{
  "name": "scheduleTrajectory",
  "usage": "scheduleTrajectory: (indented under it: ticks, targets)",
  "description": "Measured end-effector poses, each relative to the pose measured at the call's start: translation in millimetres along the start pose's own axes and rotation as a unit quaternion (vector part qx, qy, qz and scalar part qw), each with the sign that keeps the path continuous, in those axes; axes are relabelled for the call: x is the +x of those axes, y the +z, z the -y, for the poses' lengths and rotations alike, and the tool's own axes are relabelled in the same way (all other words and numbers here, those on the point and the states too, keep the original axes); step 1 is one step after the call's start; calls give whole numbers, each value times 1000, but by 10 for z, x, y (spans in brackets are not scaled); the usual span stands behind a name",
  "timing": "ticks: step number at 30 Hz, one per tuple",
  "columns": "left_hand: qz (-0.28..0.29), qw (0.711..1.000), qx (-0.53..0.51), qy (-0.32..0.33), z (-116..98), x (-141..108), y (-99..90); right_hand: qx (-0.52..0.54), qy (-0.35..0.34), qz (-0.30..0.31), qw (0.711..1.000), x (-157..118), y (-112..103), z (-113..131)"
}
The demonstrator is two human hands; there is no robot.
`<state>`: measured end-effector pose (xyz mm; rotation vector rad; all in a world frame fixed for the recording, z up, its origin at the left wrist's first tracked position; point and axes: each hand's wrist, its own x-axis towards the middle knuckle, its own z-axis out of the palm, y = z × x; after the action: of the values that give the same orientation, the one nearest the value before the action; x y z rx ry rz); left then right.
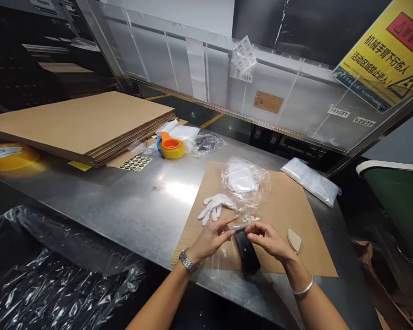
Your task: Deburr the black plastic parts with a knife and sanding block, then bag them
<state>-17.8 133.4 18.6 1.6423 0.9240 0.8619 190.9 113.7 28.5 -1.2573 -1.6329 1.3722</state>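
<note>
A black curved piece (247,252) with a small light dot on it hangs or stands at the near edge of the cardboard sheet (282,206). Thin clear plastic (222,259), which looks like a bag, lies around it. My left hand (211,238), with a metal watch at the wrist, grips the plastic between thumb and fingers just left of the black piece's top. My right hand (266,238) pinches at the plastic on the other side; its fingertips partly cover the upper end. A white glove (215,206) lies just beyond my left hand.
Beyond my hands are clear bags around a white bundle (241,176); a beige pad (294,241) sits at right. Farther off are a tape dispenser (172,147), stacked cardboard (89,119) and a wrapped white packet (309,181). A clear-panelled barrier (220,82) borders the metal table (137,211).
</note>
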Motion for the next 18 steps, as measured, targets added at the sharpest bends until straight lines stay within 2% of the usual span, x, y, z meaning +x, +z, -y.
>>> scheduleTrajectory:
  ticks: [3, 5, 10, 12, 15, 18]
  targets:
    - [7, 1000, 2, 1, -14, -30, -5, -2, 0, 15, 1000, -33, 50, 39]
    - [-8, 1000, 9, 1, -30, -46, -19, -9, 0, 6, 1000, -47, 83, 39]
    - [-147, 989, 8, -23, -68, -162, 37, -48, -5, -74, 996, -88, 207, 1]
    - [-141, 989, -18, -39, -87, -232, 135, -60, -14, -94, 994, -115, 284, 14]
    - [-96, 991, -76, -57, -99, -311, 315, -55, -23, -95, 994, -159, 406, 57]
    - [-116, 983, -124, -71, -68, -351, 442, -19, -16, -83, 996, -191, 491, 75]
